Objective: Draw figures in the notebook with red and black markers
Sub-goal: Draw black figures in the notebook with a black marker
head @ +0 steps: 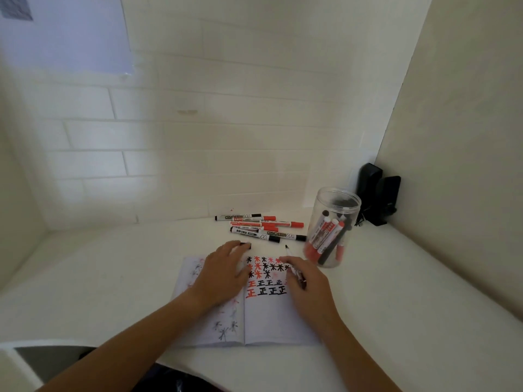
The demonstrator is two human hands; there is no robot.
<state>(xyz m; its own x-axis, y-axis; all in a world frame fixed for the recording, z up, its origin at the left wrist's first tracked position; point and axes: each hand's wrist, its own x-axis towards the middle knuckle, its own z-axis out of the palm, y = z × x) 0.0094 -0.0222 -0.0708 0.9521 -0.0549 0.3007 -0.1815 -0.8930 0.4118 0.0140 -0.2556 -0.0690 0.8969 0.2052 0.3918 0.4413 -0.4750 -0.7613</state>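
Two hands on notebook [271,321] | left hand [223,274] flat on page | right hand [307,284] gripping marker [294,268]

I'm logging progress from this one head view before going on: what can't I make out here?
- Head view: the figures under the left hand and right hand on the notebook are hidden.
- The black cap sits at the left fingers; whether they grip it is unclear.
- The marker barrel is mostly hidden by the right hand; only its uncapped tip shows.
- Labels on the markers in the clear jar are too small.
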